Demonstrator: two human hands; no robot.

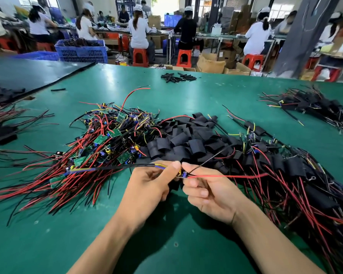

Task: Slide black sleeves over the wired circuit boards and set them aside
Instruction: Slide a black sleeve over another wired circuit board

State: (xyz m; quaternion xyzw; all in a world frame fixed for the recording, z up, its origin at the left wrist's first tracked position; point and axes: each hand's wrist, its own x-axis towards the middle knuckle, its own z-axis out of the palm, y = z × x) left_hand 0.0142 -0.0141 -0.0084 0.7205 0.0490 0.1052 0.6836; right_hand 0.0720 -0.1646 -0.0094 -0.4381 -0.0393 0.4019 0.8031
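The left hand (149, 184) and the right hand (208, 192) both pinch one small wired circuit board (181, 174) with red, black and yellow leads, above the green surface (166, 244). The board seems still uncovered. I think the next move needs one of the flat black sleeves (178, 139) piled just behind, threaded over the leads.

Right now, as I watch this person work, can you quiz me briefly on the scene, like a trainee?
1. True or false: the left hand and right hand both pinch one wired circuit board.
2. The heap of loose black sleeves lies: A on a stool, B on the green table, C in a box.
3. Fill in: the held board's red wire points to the person's ____ side.
Key: 1 true; 2 B; 3 right.
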